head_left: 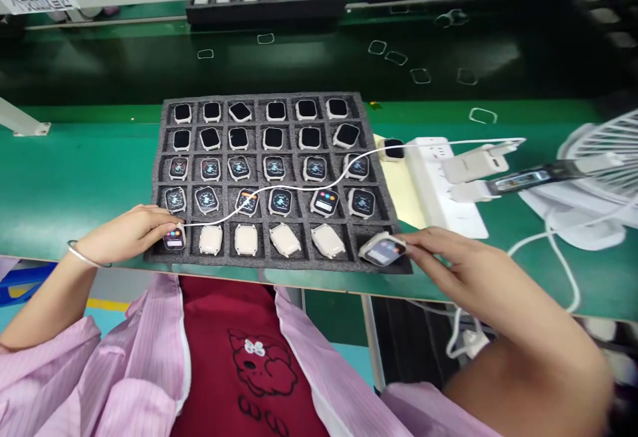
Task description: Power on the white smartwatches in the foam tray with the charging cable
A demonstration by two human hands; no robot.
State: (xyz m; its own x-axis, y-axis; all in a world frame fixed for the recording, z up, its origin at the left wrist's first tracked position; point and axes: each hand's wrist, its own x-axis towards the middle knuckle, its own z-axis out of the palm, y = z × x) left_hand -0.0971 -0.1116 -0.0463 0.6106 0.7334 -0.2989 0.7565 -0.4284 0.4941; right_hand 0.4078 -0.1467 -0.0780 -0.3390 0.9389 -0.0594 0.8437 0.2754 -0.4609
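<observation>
My right hand (448,261) pinches a lit watch body (383,250) at the foam tray (160,158) corner; left hand (130,230) fingers close on another (174,238); light, slick glass, so I grip the edges

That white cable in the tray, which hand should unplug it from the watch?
Probably the left hand: its fingers already rest on the lit watch where the white cable ends. The right hand holds another watch.

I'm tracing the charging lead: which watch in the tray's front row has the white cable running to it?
The lit watch at the row's far left, under the left hand; the four beside it lie face-down, uncabled.
</observation>
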